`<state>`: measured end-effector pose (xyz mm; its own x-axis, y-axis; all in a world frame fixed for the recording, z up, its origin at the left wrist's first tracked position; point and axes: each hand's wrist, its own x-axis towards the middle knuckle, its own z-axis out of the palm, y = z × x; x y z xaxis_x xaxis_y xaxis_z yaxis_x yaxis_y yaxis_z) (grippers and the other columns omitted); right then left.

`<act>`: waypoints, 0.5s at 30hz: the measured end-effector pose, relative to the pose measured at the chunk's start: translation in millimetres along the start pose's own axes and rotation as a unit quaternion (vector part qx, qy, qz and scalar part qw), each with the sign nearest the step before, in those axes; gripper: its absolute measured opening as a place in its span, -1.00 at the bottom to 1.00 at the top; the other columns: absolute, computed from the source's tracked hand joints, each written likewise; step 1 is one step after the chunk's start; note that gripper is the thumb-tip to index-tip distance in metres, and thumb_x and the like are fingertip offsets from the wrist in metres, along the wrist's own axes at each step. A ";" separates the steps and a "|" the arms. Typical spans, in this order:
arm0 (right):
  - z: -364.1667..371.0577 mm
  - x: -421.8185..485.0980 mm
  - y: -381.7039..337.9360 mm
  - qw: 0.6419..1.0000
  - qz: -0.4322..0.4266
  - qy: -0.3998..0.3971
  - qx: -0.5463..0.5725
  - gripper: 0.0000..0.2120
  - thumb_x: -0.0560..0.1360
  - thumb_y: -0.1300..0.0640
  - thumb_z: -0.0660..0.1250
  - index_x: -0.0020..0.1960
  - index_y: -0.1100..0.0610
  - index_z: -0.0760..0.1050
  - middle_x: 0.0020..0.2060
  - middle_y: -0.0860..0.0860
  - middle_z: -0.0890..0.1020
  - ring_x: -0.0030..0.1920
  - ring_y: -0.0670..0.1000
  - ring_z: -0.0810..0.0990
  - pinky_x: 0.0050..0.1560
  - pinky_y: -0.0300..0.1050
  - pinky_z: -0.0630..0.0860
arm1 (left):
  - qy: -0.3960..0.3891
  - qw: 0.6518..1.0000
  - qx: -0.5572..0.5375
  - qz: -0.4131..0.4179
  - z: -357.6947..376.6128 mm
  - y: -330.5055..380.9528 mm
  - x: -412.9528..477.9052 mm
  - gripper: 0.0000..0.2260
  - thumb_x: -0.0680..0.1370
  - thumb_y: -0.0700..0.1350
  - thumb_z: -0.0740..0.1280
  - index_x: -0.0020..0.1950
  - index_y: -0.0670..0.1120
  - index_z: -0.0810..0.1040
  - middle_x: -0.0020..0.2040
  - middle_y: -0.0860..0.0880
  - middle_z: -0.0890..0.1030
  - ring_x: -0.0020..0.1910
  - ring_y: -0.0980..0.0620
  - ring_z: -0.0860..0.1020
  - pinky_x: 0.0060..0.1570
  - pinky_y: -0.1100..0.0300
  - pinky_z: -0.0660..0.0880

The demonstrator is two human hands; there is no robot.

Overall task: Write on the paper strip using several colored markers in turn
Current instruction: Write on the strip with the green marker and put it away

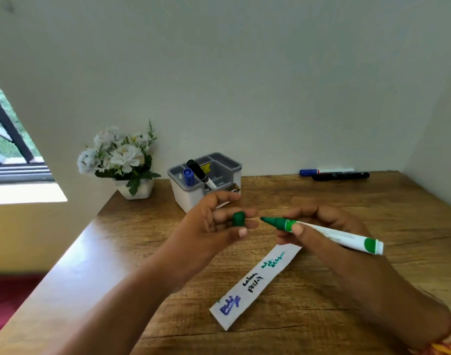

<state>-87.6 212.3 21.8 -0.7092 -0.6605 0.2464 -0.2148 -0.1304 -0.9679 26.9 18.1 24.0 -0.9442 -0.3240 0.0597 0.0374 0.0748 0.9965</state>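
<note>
A green cap [238, 219] is pinched by the left hand [214, 221] just off the tip of an uncapped green marker [322, 233], which is gripped by the right hand [319, 226] above a wooden table [373, 201]. Beneath the hands a paper strip [255, 283] is laid flat, marked with blue, black and green writing. At the back, a blue and a black marker are held in a grey organiser [206, 180] beside a potted white flower [122, 162], and two more markers [334, 174] are laid by the wall.
</note>
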 end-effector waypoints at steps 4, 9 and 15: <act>1.9 -3.0 -5.8 1.000 -0.016 -0.012 -0.016 -0.80 0.45 0.28 0.42 -0.11 -0.01 0.69 -0.18 -0.05 0.78 -0.14 -0.06 0.78 -0.22 -0.29 0.66 | 0.005 0.999 0.035 0.006 6.5 0.6 -0.6 -0.48 0.43 -0.41 0.45 0.30 -0.04 0.45 0.04 -0.07 0.74 0.11 0.02 0.68 0.07 0.19 0.59; 0.8 -3.3 -6.8 0.999 -0.018 -0.017 -0.028 -0.85 0.46 0.22 0.42 -0.10 -0.01 0.69 -0.17 -0.06 0.78 -0.12 -0.07 0.77 -0.22 -0.29 0.66 | 0.004 0.999 0.042 0.020 8.2 2.4 -1.5 -0.52 0.41 -0.33 0.46 0.28 -0.05 0.48 0.08 -0.03 0.73 0.11 0.02 0.68 0.07 0.18 0.59; 2.7 -3.9 -7.1 1.000 -0.023 -0.016 0.011 -0.82 0.35 0.09 0.40 -0.06 0.06 0.67 -0.17 -0.01 0.78 -0.12 -0.02 0.78 -0.20 -0.24 0.67 | 0.036 0.963 -0.262 -0.046 12.5 6.8 -1.3 -0.71 0.55 -0.22 0.29 0.27 -0.23 0.48 0.14 -0.28 0.67 0.06 -0.09 0.69 -0.04 0.16 0.65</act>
<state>-81.5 213.9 27.6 -0.6768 -0.6773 0.2885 -0.2316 -0.1761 -0.9567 24.3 30.8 29.9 -0.9267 -0.3730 -0.0460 0.1318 -0.4370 0.8898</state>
